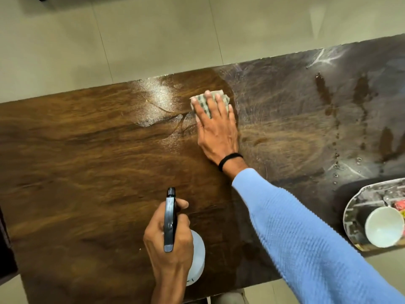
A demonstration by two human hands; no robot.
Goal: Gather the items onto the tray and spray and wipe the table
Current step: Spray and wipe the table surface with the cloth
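Note:
My right hand (215, 130) presses flat on a checked cloth (202, 102) near the far edge of the brown wooden table (87, 150). The fingers are spread over the cloth. My left hand (168, 240) grips a spray bottle (197, 260) with a black trigger head, held over the table's near side. A patterned tray (352, 207) stands at the right edge and holds a white cup (383, 227) and some small items. Wet streaks and droplets cover the table's right half (328, 110).
Beige floor tiles (131, 40) lie beyond the table's far edge. A dark piece of furniture (5, 242) sits at the left edge of the view. A blue sleeve (306, 249) crosses the table's near right part.

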